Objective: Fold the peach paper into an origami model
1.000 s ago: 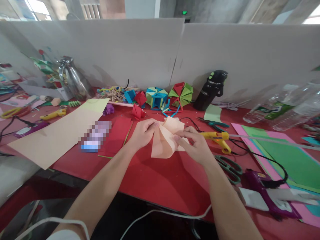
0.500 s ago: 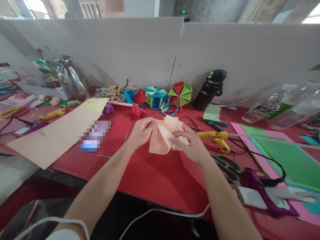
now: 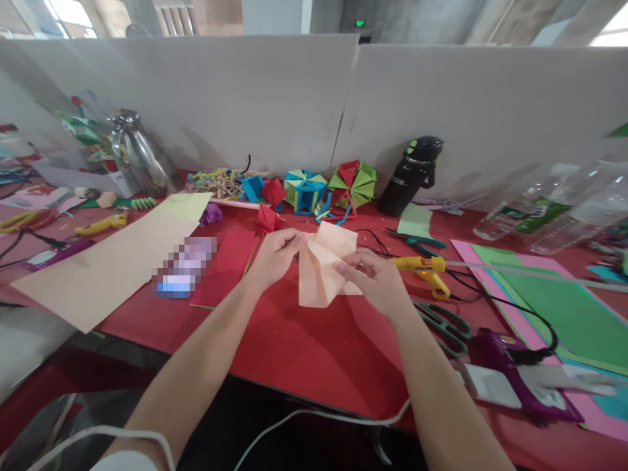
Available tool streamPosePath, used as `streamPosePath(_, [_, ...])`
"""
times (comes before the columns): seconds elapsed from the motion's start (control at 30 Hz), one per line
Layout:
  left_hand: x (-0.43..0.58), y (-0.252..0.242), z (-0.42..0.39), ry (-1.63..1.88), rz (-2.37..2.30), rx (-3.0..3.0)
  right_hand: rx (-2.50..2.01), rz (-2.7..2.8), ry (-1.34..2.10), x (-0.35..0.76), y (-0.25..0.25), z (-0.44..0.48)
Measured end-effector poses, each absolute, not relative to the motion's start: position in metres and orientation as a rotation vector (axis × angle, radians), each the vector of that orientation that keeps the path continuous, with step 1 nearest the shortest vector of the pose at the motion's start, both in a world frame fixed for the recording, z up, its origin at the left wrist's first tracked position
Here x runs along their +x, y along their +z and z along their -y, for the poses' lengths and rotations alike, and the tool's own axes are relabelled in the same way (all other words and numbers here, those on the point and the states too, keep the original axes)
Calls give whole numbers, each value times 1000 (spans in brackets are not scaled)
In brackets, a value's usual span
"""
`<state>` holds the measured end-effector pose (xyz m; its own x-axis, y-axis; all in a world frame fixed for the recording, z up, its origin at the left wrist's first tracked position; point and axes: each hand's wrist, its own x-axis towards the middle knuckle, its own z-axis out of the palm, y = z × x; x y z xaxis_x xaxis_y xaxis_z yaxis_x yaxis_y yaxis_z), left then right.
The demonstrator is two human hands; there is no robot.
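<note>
Between my hands, above the red tabletop [image 3: 299, 353], is a peach sheet of folded paper [image 3: 321, 275] with several flaps standing apart. My left hand [image 3: 279, 255] pinches its upper left corner between thumb and fingers. On the other side, my right hand [image 3: 370, 278] grips the right-hand flaps, thumb in front and the fingers curled behind. Part of the paper is hidden by the right fingers. Left of my left hand lie red paper sheets [image 3: 226, 265]. Close to my right hand is a yellow glue gun [image 3: 424, 265], with dark-handled scissors [image 3: 449, 330] below it.
Folded paper shapes [image 3: 305, 193] and a black bottle [image 3: 412, 176] stand along the grey partition. To the left are a blurred-out phone [image 3: 186, 268] and a long peach sheet [image 3: 108, 265]. At right lie coloured sheets [image 3: 569, 307] and a purple power strip [image 3: 530, 386].
The flaps of the peach paper have shifted: the front one hangs straighter and the top one stands up flatter. Both hands keep their hold, the right fingers curled more closely.
</note>
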<state>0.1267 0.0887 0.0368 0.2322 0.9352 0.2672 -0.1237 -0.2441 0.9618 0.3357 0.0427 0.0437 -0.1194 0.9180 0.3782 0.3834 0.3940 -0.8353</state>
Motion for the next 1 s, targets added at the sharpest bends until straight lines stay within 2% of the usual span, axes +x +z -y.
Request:
streamPosePath(0.23, [126,34,-95,1414,-898,1322,-1059,1404,864,335,38,-45])
streamPosePath(0.4, [136,28,-92,1484,-920,1253,-1121,1462,858,326,34,-41])
streamPosePath(0.73, [156,31,-75,1319,-778,1255,-1386,1500,240,338,26,-49])
streamPosePath(0.9, [155,30,-64,1278,-917,1739,-1562,1670,-52,348,29,-47])
streamPosePath(1.0, [156,32,-54,1232,-925,1971,-1609,1705,-84,345,30,-45])
